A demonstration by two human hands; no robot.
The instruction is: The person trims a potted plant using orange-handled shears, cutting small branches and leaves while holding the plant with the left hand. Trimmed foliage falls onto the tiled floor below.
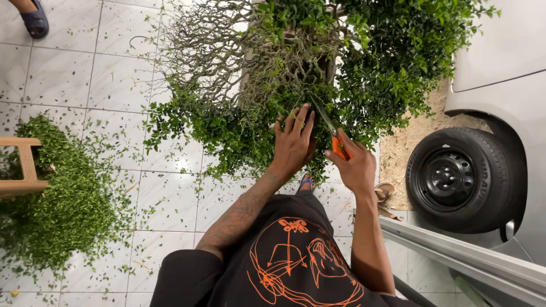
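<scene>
One white-tiled floor [114, 79], littered with small cut leaves. One silver car body [500, 68] at right edge, with one black rubber tyre on a black steel wheel [463, 179]. One dense small-leaved green shrub [318, 68] at top centre, its left part bare grey twigs. One heap of green clippings [68, 199] on the floor at left, beside one light wooden stool leg frame [23, 167]. Left hand [293, 142] lies flat against the foliage, fingers [296, 119] spread open, holding nothing. Right hand [355, 165] is closed around one pair of orange-handled shears [333, 133], blades pointing up into the leaves. One dark sandalled foot [34, 20] of another person, top left.
</scene>
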